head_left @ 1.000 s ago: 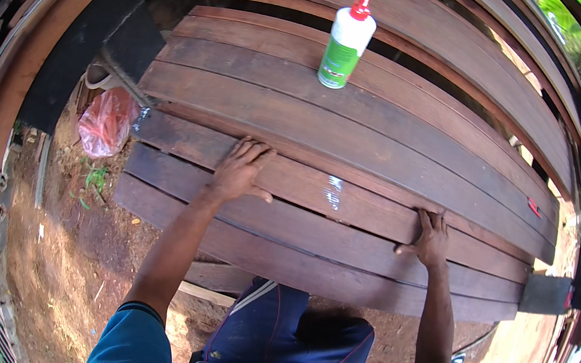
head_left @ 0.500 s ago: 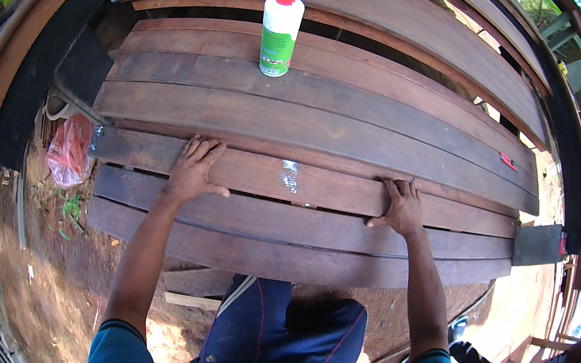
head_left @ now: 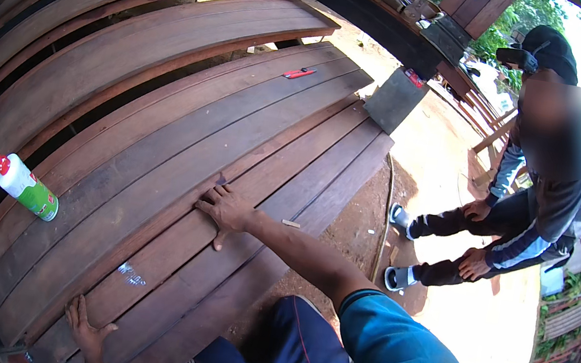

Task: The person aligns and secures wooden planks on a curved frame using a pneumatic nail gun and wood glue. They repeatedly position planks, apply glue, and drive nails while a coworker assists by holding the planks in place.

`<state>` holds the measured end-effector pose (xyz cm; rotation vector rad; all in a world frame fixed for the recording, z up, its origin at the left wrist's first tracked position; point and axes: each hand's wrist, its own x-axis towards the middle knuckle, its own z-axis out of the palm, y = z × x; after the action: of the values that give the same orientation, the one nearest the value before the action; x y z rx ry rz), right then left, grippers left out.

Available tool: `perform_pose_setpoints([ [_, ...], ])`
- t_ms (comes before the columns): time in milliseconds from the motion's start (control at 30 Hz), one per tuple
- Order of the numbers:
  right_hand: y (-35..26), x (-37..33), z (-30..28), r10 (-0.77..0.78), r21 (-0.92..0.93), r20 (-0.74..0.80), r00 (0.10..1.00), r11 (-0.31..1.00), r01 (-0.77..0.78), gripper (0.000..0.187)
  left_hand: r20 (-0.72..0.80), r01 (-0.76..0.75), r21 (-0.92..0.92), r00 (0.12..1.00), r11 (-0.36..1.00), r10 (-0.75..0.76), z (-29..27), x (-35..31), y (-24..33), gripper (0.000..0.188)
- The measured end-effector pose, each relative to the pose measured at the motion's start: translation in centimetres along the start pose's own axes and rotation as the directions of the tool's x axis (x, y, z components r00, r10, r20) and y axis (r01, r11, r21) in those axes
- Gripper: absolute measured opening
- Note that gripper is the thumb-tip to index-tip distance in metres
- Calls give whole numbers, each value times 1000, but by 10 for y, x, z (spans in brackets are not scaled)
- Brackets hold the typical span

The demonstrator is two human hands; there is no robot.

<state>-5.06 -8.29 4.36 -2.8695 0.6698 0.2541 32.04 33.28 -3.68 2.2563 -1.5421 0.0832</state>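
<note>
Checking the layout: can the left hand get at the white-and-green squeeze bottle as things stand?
Probably yes: the left hand rests spread on a plank, apparently holding nothing, with only boards between it and the squeeze bottle.

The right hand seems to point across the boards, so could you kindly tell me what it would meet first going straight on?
Most likely the narrow reddish-brown wooden strip along the next wooden step; the right hand's fingers may be touching it, as depth is unclear.
</note>
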Motion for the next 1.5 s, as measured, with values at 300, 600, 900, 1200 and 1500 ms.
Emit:
perform_pose_setpoints([
  [300, 7, -2, 7, -2, 29, -21, 1000, 1000, 3, 130, -15, -13, -24, 1000, 1000, 12, 4, -3, -1, 131],
  [600, 9, -3, 10, 12, 26, -43, 999, 1000, -11, 131, -4, -29, -21, 1000, 999, 29, -2, 2, 10, 130],
  [900, 15, 0, 29, -24, 108, -201, 979, 993, 47, 131, 50, 61, 10, 997, 998, -62, -10, -6, 24, 119],
  [1200, 15, -13, 41, -35, 174, -295, 955, 981, 89, 121, 33, 135, -104, 991, 985, -132, -11, -3, 29, 96],
  [1500, -13, -46, 75, 70, 82, -538, 840, 996, -30, 89, -584, 541, 22, 690, 841, -428, -52, -65, -23, 40],
])
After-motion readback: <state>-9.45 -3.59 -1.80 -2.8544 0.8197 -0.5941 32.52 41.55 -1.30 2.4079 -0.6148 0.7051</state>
